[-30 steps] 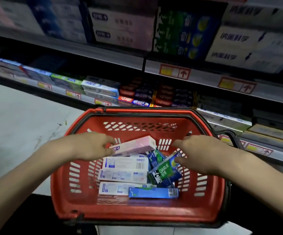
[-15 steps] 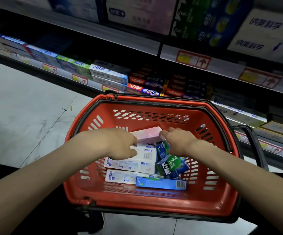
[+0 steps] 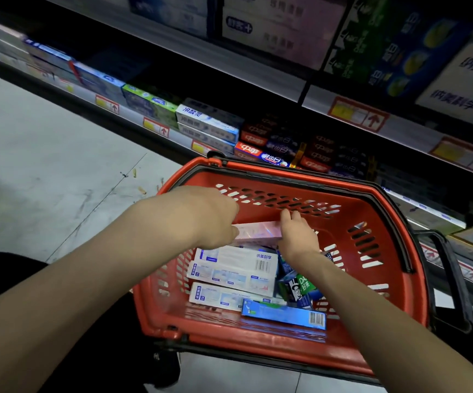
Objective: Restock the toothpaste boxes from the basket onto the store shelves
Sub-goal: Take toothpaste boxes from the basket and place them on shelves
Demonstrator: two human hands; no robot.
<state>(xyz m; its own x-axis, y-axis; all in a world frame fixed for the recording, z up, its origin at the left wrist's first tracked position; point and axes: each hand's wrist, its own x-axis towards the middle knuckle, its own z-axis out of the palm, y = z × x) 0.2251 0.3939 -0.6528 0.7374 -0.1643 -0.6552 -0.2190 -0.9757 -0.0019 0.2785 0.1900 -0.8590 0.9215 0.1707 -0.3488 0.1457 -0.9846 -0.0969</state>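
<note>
Lifted higher, pink box (image 3: pixel 258 231), left hand (image 3: pixel 209 217), right hand (image 3: pixel 297 235) gripping its ends

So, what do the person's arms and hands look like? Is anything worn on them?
Both arms are bare as far as the picture shows them, with no sleeves. The left hand and the right hand wear no gloves. No watch or bracelet shows at either wrist, and no ring can be seen.
</note>
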